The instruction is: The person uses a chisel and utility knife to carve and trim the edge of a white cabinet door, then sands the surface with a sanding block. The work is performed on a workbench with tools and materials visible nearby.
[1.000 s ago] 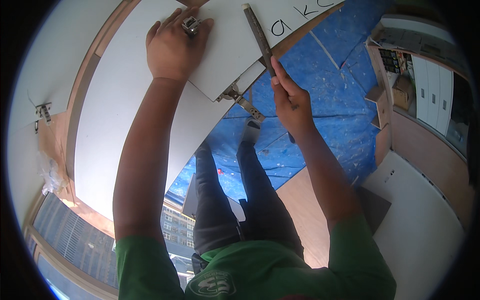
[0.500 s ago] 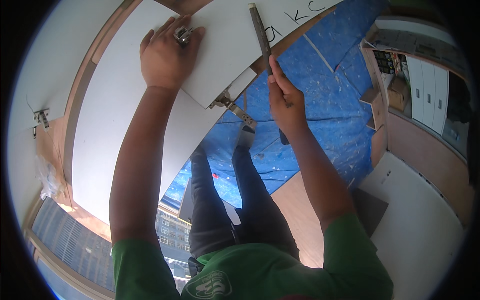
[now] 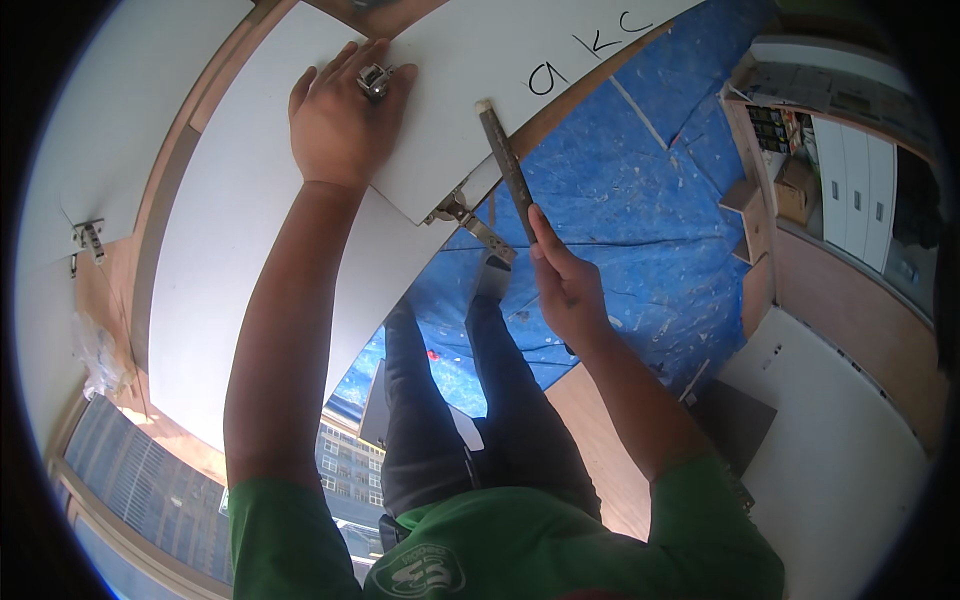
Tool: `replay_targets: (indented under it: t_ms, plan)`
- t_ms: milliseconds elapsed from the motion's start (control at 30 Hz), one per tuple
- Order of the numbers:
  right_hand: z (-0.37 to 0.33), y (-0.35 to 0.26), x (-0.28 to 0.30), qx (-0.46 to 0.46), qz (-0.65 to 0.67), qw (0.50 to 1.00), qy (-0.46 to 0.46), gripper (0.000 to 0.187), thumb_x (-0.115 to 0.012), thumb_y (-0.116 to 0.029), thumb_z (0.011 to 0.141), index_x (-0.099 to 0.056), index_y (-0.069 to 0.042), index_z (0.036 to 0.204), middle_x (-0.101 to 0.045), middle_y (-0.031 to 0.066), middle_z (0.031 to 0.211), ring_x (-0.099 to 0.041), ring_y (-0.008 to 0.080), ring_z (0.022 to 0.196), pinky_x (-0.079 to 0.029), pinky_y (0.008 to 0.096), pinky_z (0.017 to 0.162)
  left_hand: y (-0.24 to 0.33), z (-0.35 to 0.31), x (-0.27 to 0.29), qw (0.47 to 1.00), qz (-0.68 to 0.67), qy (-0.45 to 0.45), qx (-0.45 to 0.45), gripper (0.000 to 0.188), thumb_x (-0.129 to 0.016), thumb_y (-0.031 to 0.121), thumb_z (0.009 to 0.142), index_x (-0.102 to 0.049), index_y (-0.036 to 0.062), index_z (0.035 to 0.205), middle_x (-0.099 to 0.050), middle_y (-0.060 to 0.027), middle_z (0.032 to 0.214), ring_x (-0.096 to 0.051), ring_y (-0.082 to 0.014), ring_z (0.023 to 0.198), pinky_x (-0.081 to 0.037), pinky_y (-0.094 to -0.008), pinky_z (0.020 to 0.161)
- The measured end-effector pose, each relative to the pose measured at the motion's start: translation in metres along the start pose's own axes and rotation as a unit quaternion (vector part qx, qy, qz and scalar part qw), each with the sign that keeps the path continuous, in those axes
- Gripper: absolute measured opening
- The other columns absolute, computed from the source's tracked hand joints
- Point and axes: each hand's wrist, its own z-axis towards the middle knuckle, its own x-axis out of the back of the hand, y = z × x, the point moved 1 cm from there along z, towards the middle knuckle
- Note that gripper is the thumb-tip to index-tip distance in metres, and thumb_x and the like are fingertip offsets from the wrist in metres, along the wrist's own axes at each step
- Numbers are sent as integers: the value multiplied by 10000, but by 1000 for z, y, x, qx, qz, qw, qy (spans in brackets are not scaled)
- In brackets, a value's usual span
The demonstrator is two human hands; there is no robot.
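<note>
My left hand (image 3: 345,120) lies on a white cabinet door panel (image 3: 450,90), its thumb and forefinger around a small metal cabinet hinge (image 3: 375,82). The fingertips are partly hidden. My right hand (image 3: 568,290) grips a dark, straight stick-like tool (image 3: 508,160) with a pale tip. The tip is over the panel, near its edge and apart from the hinge in my left hand. A second metal hinge (image 3: 475,222) sits at the panel's near corner, its arm sticking out past the edge.
Below lies a blue sheet (image 3: 640,230) spotted with pale marks. Another white panel (image 3: 230,250) is under my left arm. To the left, a further hinge (image 3: 88,238) is on a white board. Far right are a cardboard box (image 3: 797,188) and white cabinet doors (image 3: 855,190).
My right hand has come down toward me, bringing the tool's tip lower over the panel. My left hand has shifted slightly right, still at the hinge.
</note>
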Motion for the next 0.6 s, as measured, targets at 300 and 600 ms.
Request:
replay_targets:
  t_ms: [300,600]
  plan:
    - [69,8,19,-116,-17,992,47,513,-568,-106,1086,-486,-221,1579,-730,61,931,-599,76,723,-492,221,733,4,1,2,1000,12,-1,-7,410,-682,449,978,-743,143,1243,-747,-60,1269,-637,-229,1307,-409,-479,1154]
    - [104,3,39,-156,23,985,76,471,-579,-101,1080,-546,-212,1536,-710,161,1330,-669,72,925,-513,227,809,4,2,1,1000,7,-1,-2,399,-688,444,967,-746,151,1232,-746,-52,1273,-633,-212,1309,-393,-471,1167]
